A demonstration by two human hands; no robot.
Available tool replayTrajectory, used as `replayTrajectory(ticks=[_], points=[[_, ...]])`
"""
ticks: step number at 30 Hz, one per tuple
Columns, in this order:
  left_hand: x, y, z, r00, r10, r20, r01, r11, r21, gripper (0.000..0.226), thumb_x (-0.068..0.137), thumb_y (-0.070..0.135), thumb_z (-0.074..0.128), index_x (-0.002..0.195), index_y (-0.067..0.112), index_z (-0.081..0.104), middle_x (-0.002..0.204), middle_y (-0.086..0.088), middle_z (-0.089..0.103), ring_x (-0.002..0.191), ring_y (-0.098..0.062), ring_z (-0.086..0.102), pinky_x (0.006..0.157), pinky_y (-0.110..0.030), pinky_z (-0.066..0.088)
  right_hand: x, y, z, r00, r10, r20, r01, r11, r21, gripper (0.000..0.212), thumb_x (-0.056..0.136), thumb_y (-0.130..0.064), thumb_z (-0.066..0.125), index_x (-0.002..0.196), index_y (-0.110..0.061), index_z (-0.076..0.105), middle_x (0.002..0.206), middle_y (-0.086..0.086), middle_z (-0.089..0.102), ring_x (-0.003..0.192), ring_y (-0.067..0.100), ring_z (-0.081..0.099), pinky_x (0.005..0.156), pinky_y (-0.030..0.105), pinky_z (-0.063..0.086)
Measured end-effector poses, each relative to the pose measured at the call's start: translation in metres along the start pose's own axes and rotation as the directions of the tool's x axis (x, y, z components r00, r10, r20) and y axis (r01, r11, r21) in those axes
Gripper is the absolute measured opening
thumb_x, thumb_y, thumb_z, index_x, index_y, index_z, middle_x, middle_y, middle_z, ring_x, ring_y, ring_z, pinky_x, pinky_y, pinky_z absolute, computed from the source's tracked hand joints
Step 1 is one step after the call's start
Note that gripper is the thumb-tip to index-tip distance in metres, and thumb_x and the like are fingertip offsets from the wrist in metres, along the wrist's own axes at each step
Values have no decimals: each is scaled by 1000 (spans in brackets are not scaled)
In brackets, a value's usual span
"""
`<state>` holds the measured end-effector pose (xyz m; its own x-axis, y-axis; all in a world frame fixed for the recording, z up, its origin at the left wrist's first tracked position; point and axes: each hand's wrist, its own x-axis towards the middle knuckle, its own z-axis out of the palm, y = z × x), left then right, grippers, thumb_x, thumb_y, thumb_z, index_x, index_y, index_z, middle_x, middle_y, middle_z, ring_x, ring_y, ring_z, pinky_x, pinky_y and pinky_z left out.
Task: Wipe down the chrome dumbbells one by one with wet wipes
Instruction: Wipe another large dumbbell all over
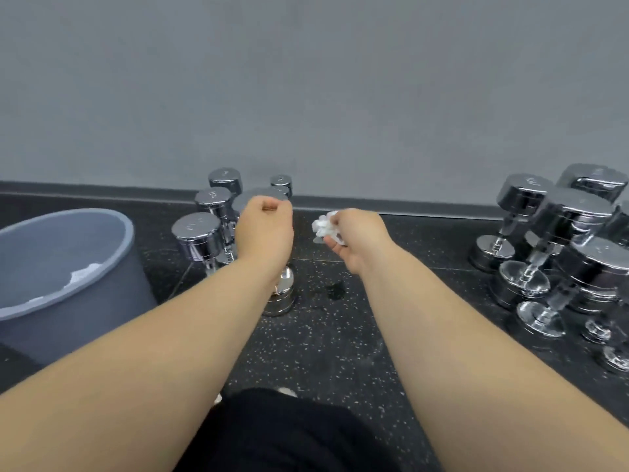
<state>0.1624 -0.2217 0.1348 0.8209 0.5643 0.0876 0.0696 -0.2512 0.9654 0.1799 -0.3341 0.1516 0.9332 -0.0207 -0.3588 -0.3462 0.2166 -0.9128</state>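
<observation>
An upright chrome dumbbell [281, 294] stands on the dark speckled floor, its lower head showing under my wrist. My left hand [263, 229] curls round its upper part, and the top head pokes out blurred behind my fingers. To its right, my right hand [354, 240] pinches a crumpled white wet wipe [323, 226] in the air, apart from the dumbbell. Three or more chrome dumbbells [197, 236] stand upright just left of my left hand.
A grey bin [85, 267] holding white wipes stands at the left. A larger cluster of chrome dumbbells [558, 240] fills the right side. The grey wall and skirting run behind. A wet spot [335, 291] marks the floor between my arms.
</observation>
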Motion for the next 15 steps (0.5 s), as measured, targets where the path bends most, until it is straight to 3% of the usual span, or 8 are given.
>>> replayTrajectory(ticks=[2,4,5,6,9,12,15], points=[[22,-10,-16,984,-140,-112,134,989,-57,21,89,34,57,95,13,55,78,3,56,78,-27,58,60,-30,36,5,-2,27,1000,-8,18,9,995,-97,38,99,-1,43,135,10,45,140,26,51,68,21,46,57,22,40],[38,-20,-22,927,-356,-118,338,930,-146,65,71,57,59,112,7,54,96,-4,61,91,-35,61,72,-33,47,14,-2,46,1000,-5,-9,4,985,-174,28,100,-17,50,118,4,58,99,11,69,68,19,47,62,27,45],[45,-25,-24,890,-448,-88,427,885,-188,85,61,67,57,122,8,53,108,-6,62,95,-33,60,82,-38,50,19,-1,54,1000,-6,-22,1,973,-232,28,99,-27,53,107,-1,60,81,5,62,67,17,48,65,28,47],[48,-28,-25,861,-508,-24,492,843,-218,91,60,72,57,127,12,51,114,-5,60,94,-29,59,86,-40,50,26,1,59,1000,-1,-21,-5,951,-309,32,98,-36,54,99,-5,59,75,4,55,67,17,50,67,29,48],[64,-32,-25,832,-521,193,555,798,-236,55,85,69,52,117,24,53,100,3,59,78,-16,55,68,-31,47,41,7,78,1000,7,2,-6,869,-494,48,96,-54,51,77,-10,55,70,3,52,65,18,53,64,29,49],[83,-32,-22,805,-527,273,583,788,-197,47,89,71,48,88,24,55,63,4,54,65,-15,51,75,-29,46,62,16,89,998,40,56,-6,857,-516,58,90,-63,53,100,-8,66,77,5,57,63,18,53,57,27,45],[88,-25,-20,792,-544,277,591,796,-128,44,91,65,50,76,23,50,39,3,45,58,-14,43,74,-29,42,73,26,87,983,132,126,-62,890,-452,59,87,-67,56,113,-15,65,94,2,67,74,16,62,68,29,51]])
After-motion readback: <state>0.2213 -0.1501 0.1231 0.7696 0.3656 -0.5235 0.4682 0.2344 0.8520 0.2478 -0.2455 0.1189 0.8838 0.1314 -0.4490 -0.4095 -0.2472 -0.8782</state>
